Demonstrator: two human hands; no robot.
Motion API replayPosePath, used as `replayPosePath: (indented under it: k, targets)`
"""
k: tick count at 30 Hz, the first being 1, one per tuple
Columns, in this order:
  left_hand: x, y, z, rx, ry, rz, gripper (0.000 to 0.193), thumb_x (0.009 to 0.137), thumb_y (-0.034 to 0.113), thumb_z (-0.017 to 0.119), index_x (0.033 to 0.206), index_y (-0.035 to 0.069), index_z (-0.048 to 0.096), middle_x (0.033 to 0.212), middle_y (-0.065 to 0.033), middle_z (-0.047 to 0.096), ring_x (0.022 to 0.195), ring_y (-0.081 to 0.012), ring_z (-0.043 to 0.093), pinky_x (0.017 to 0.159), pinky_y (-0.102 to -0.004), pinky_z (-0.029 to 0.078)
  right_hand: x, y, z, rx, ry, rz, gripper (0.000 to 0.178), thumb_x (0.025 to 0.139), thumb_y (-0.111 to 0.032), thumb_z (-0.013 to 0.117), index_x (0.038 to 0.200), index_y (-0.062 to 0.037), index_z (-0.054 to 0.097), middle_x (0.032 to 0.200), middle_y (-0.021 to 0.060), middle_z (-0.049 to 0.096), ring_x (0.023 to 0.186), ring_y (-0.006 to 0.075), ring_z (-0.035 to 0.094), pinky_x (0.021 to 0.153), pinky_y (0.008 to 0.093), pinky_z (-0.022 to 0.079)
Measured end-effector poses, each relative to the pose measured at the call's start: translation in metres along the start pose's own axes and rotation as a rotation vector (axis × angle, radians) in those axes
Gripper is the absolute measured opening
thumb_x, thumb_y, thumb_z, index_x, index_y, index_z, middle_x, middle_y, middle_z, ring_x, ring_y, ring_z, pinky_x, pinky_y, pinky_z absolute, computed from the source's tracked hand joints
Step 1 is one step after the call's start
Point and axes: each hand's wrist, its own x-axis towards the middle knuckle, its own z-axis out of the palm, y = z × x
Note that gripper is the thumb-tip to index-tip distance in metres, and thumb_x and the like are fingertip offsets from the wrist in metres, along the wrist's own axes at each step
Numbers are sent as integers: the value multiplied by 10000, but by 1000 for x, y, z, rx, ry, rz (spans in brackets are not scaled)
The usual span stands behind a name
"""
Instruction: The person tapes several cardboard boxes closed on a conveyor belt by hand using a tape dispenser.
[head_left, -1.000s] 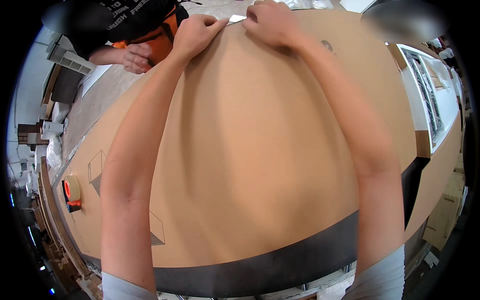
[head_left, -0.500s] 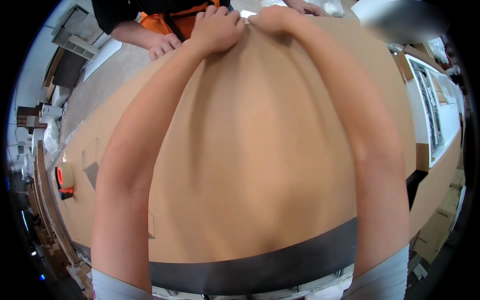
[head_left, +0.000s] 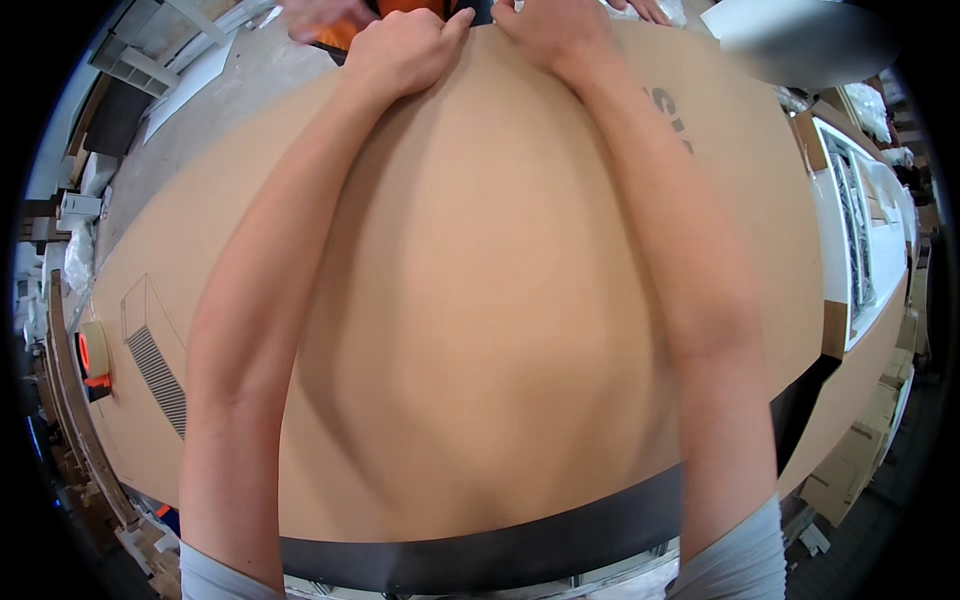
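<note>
1. A tape roll (head_left: 93, 350) sits on the left end of the cardboard (head_left: 480, 250), untouched; gray floor (head_left: 230, 110) shows beyond.
2. The left hand (head_left: 405, 52) is curled at the cardboard's far edge; I cannot tell its grip.
3. The cardboard fills the middle, seemingly laid out already; a dark strip (head_left: 500, 555) along the near side is uncovered.
4. The right hand (head_left: 560, 35) bends at that far edge, fingertips partly hidden, grip unclear.
5. Rightmost, a white frame (head_left: 838, 220) lies beside the cardboard.

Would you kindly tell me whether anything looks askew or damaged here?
No tear or spill stands out on the cardboard. The one slightly odd thing is along its near edge, where a dark strip shows uncovered, so the covering looks incomplete there.
</note>
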Motion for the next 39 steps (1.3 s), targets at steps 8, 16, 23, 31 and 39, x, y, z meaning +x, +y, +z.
replayPosePath:
  k: [8,16,23,31,39]
  targets:
    - [17,15,18,-20,13,78,694,1024,613,385,1097,22,744,1120,-218,731,1093,-429,676,954,-518,524,-131,14,-92,73,183,-351,273,836,-137,725,1093,-53,689,925,150,709,833,324,690,644,400,528]
    - [63,33,18,124,-82,286,695,1058,530,325,1118,-46,709,1203,-307,676,1088,-470,666,993,-557,491,-358,15,-181,93,178,-10,223,830,-134,617,989,-4,703,1061,162,733,979,345,718,846,414,576]
    - [68,131,42,-77,13,335,708,997,602,290,1398,96,580,1413,-195,597,1296,-362,577,1069,-459,457,-416,11,-153,85,429,-51,269,813,-301,535,858,-71,667,937,113,738,877,315,726,700,384,558]
    - [59,113,60,-45,242,151,786,976,680,385,1110,-4,747,1193,-257,699,1153,-404,660,980,-485,512,-411,3,-138,137,463,-110,285,853,-324,473,814,-60,571,870,139,724,829,297,687,726,386,526]
    - [55,92,37,-10,200,-1,808,949,703,442,1073,-34,748,1156,-297,698,1120,-421,672,962,-494,518,-406,-23,-119,152,574,-80,297,883,-364,449,815,-100,567,846,77,741,794,235,705,723,346,455]
